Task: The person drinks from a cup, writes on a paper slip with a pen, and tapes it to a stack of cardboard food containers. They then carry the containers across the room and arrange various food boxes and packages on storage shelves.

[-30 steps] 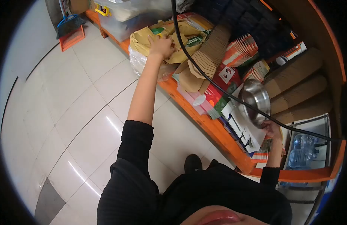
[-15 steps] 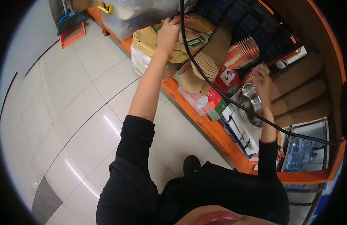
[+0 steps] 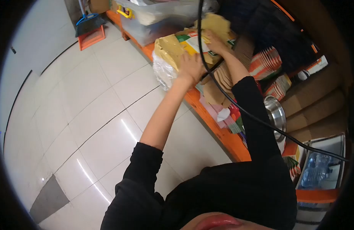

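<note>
A bundle of printed cartons in torn brown wrapping paper [image 3: 170, 50] lies on the orange shelf, with clear plastic film [image 3: 163, 73] around its near end. My left hand [image 3: 191, 68] rests on the near side of this bundle, fingers spread. At its far side, my right hand [image 3: 214, 41] has its fingers curled on the raised paper flap [image 3: 219, 25]. Between the hands a green, yellow and white printed surface [image 3: 193, 43] shows. Folded brown cardboard pieces [image 3: 217, 90] lie just beside my right forearm.
A black cable [image 3: 257, 120] hangs across the view in front of my right arm. On the shelf [image 3: 219, 132] are a steel bowl [image 3: 276, 115] and stacked red-striped cartons [image 3: 266, 63]. A clear plastic bin [image 3: 146, 25] stands beyond the bundle, a dustpan [image 3: 91, 38] on the floor.
My right hand has moved from beside the steel bowl to the far side of the paper bundle. My left hand has come back to its near side. A paper flap now stands raised.
</note>
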The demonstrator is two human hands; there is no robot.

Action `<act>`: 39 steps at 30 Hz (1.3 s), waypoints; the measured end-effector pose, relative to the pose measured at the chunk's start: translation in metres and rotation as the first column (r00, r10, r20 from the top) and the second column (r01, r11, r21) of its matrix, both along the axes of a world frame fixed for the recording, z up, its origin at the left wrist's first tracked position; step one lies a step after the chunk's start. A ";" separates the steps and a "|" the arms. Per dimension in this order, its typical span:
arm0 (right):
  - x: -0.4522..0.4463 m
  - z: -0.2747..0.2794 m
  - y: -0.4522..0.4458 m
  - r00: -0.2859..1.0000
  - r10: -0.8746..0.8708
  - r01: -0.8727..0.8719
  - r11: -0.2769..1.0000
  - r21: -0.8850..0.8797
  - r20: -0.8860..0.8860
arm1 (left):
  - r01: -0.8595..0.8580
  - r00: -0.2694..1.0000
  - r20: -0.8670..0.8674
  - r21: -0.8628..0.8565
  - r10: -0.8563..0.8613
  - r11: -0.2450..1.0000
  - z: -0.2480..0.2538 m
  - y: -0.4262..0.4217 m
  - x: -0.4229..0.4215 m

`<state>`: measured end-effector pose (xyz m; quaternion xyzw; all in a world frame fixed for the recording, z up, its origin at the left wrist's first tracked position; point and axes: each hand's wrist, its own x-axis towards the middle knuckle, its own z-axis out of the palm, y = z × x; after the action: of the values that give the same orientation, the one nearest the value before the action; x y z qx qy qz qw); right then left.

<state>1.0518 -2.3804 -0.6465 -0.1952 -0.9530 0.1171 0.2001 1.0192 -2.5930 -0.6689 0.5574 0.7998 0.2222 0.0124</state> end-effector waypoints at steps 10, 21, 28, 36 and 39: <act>-0.010 0.017 -0.024 0.718 -0.624 0.677 0.729 -0.104 0.307 | 0.240 0.826 -0.540 0.080 -0.160 0.967 -0.054 0.006 0.010; -0.023 0.006 0.007 0.775 -0.331 0.632 0.380 -0.676 0.539 | 0.243 0.775 -0.596 -0.029 -0.212 0.970 -0.064 -0.017 0.027; -0.018 0.018 -0.060 0.791 -0.365 0.608 0.374 -0.701 0.491 | 0.248 0.807 -0.515 -0.145 -0.287 0.958 -0.095 -0.020 0.029; -0.012 0.020 -0.055 0.733 -0.372 0.680 0.431 -0.593 0.570 | 0.268 0.807 -0.542 -0.014 -0.233 0.963 -0.101 -0.020 0.035; -0.014 0.015 -0.034 0.782 -0.405 0.617 0.399 -0.679 0.473 | 0.260 0.784 -0.540 -0.162 -0.306 0.952 -0.093 -0.027 0.034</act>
<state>1.0374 -2.4139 -0.6316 -0.5600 -0.6991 0.4446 0.0020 1.0534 -2.6205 -0.7624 0.7106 0.6834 0.0134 -0.1669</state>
